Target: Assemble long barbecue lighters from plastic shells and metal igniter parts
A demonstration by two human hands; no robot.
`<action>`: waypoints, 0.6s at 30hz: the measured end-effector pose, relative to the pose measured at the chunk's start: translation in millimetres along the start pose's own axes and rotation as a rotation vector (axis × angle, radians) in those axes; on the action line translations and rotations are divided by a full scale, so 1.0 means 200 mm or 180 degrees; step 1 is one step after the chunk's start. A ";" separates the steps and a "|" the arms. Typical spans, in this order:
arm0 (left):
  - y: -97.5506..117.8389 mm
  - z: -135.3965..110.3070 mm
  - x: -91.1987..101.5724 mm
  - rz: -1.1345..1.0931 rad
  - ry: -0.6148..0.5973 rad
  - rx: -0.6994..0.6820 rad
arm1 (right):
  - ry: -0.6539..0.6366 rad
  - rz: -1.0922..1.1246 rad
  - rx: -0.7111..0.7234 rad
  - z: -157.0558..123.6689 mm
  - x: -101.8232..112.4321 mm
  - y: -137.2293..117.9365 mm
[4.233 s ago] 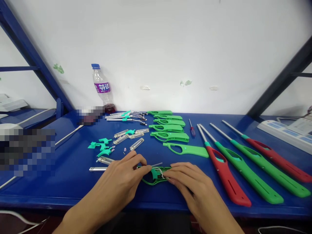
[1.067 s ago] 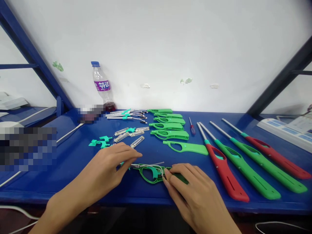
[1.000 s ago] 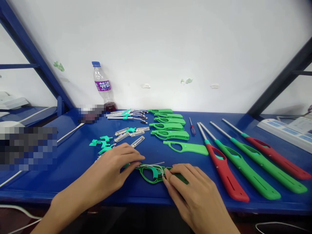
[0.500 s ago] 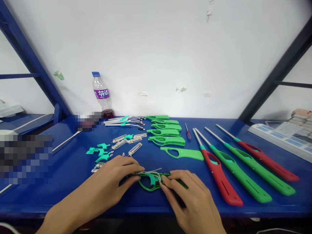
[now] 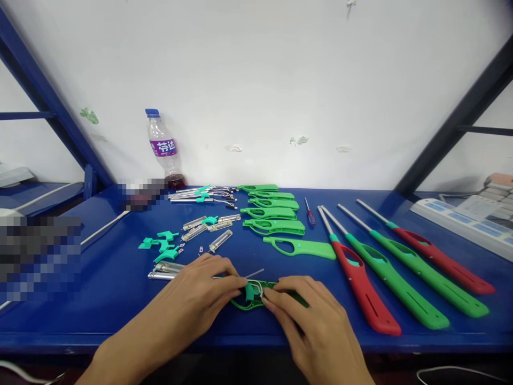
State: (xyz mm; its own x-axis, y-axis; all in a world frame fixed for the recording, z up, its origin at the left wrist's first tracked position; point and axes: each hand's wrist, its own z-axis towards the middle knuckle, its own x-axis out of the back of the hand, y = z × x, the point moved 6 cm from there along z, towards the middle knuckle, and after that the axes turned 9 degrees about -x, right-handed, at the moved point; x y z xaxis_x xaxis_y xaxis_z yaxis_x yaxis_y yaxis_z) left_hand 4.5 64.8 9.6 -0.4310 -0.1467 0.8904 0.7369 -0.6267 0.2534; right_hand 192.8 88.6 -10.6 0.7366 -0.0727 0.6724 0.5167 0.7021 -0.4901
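In front of me on the table lies a green half-shell of a long-neck lighter [image 5: 241, 306], open side up. A teal trigger [image 5: 250, 292] sits in its loop, and a thin white wire [image 5: 259, 284] curves over it. My left hand [image 5: 202, 291] is closed at the shell's left end, thumb and forefinger pinched at the trigger's edge. My right hand [image 5: 312, 315] pinches the wire's end near the middle of the shell and covers much of the handle. A metal tube [image 5: 160, 276] sticks out left from under my left hand. A thin rod [image 5: 255, 273] shows behind the shell.
Clear fuel tanks [image 5: 220, 240], teal triggers [image 5: 166, 253] and metal tubes with wires [image 5: 192, 197] lie to the left. Several green shells [image 5: 300, 248] are stacked behind, near a screwdriver [image 5: 310, 214]. Assembled red and green lighters [image 5: 371, 299] lie right. A bottle [image 5: 164, 152] stands by the wall.
My left fingertips have moved right, from the shell's neck to the trigger. The metal tube left of my hand has come into sight. My right hand keeps its pinch near the wire.
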 end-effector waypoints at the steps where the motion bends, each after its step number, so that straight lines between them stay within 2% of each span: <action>1: 0.00 0.00 0.00 -0.0013 -0.0026 -0.0031 | 0.0029 -0.0053 0.0070 0.00 0.01 -0.02; 4: 0.01 0.00 0.00 -0.0031 -0.0031 -0.0057 | 0.0032 -0.0174 0.0174 0.01 0.01 -0.04; 9: 0.01 0.00 0.00 0.0048 -0.0007 0.0015 | 0.0044 -0.0027 0.0011 -0.01 0.01 -0.01; 11: 0.00 0.00 0.00 0.0058 0.0002 0.0098 | 0.0120 0.0151 -0.0168 -0.01 0.03 0.01; 15: -0.01 0.00 -0.01 0.0051 -0.0059 0.0129 | 0.0413 0.0560 -0.0827 0.04 0.08 0.07; 16: -0.01 0.00 -0.01 0.0057 -0.0063 0.0114 | 0.0342 0.0512 -0.0921 0.06 0.07 0.07; 18: -0.01 0.00 -0.01 0.0095 -0.0093 0.0064 | -0.0058 0.0259 -0.0936 0.13 0.03 0.06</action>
State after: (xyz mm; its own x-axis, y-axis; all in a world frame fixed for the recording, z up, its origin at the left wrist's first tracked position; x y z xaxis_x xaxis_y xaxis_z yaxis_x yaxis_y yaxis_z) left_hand 4.6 66.6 6.8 -0.3934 -0.1426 0.9082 0.7597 -0.6068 0.2338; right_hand 191.6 113.9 1.7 0.7741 -0.0100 0.6329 0.5624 0.4698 -0.6804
